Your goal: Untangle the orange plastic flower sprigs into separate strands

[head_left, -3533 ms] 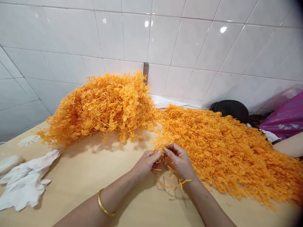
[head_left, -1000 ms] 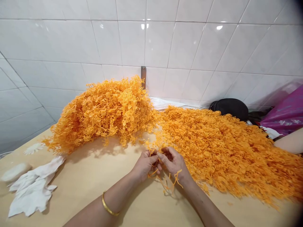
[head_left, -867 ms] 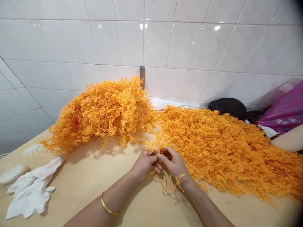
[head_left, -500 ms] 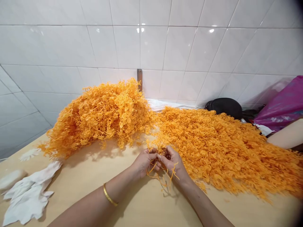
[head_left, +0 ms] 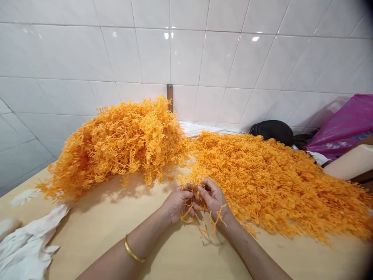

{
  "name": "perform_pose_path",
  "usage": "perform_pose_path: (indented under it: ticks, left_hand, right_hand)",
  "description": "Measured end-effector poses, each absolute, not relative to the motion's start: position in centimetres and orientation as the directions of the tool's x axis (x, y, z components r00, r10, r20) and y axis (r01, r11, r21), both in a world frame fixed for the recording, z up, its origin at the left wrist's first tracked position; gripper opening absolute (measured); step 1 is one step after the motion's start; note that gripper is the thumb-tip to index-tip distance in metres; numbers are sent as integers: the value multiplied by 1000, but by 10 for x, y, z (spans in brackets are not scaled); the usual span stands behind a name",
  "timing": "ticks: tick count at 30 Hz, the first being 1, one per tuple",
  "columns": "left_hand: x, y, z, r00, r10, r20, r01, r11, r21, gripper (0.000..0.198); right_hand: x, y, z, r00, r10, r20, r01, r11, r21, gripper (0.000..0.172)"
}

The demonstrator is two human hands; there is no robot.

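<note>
My left hand (head_left: 178,204) and my right hand (head_left: 214,196) are close together above the wooden table (head_left: 116,229). Both have their fingers closed on a thin, branching orange strand (head_left: 188,217), whose loose ends hang below the fingers. A tall heap of orange branching pieces (head_left: 122,144) rises behind and to the left of my hands. Another, flatter orange pile (head_left: 271,186) spreads from just behind my hands to the right side. A gold bangle (head_left: 131,249) is on my left wrist.
Crumpled white cloth or paper (head_left: 29,241) lies at the front left. Against the tiled wall (head_left: 186,54) stand a black case (head_left: 274,131) and a purple bag (head_left: 338,132). A dark bracket (head_left: 169,97) is fixed to the wall. A pale rounded object (head_left: 349,161) is at the right.
My hands have moved slightly apart at the fingertips, still holding the strand, and its hanging ends have shifted right. The camera view has shifted a little.
</note>
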State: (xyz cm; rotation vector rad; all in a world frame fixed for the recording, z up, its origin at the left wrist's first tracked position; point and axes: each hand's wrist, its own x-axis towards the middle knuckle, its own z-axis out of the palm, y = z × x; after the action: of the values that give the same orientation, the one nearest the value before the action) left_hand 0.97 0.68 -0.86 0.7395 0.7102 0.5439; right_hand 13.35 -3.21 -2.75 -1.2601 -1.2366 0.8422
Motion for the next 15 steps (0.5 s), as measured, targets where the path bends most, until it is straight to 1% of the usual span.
perform_pose_path:
  ticks: [3, 4, 6, 8, 10, 11, 13, 15]
  left_hand:
    - [6, 13, -10, 689, 585, -427, -212, 727, 653, 6]
    - [6, 14, -11, 707, 560, -431, -215, 751, 624, 9]
    - [5, 16, -13, 731, 551, -404, -234, 757, 610, 12]
    - [5, 15, -14, 733, 577, -360, -263, 729, 632, 10]
    - [6, 14, -14, 728, 596, -339, -281, 710, 645, 12]
    - [6, 13, -14, 726, 592, -350, -278, 718, 638, 13]
    - [6, 13, -13, 711, 580, -399, -268, 747, 609, 16]
    - [6, 16, -13, 694, 568, -444, -241, 763, 600, 18]
  right_hand:
    - [133, -34, -25, 126, 968, 217, 208, 188, -960, 20]
    - [133, -36, -23, 104, 972, 212, 201, 188, -961, 20]
    - [132, -39, -19, 70, 982, 173, 140, 162, -977, 22]
    - [132, -40, -16, 65, 989, 132, 75, 127, -989, 24]
    - [133, -40, -14, 120, 984, 131, 43, 126, -991, 25]
    - [135, -39, -14, 163, 977, 141, 31, 137, -990, 25]
    - [138, -37, -14, 242, 958, 157, 6, 160, -987, 24]
    - [140, -36, -14, 268, 951, 157, -3, 163, -987, 23]
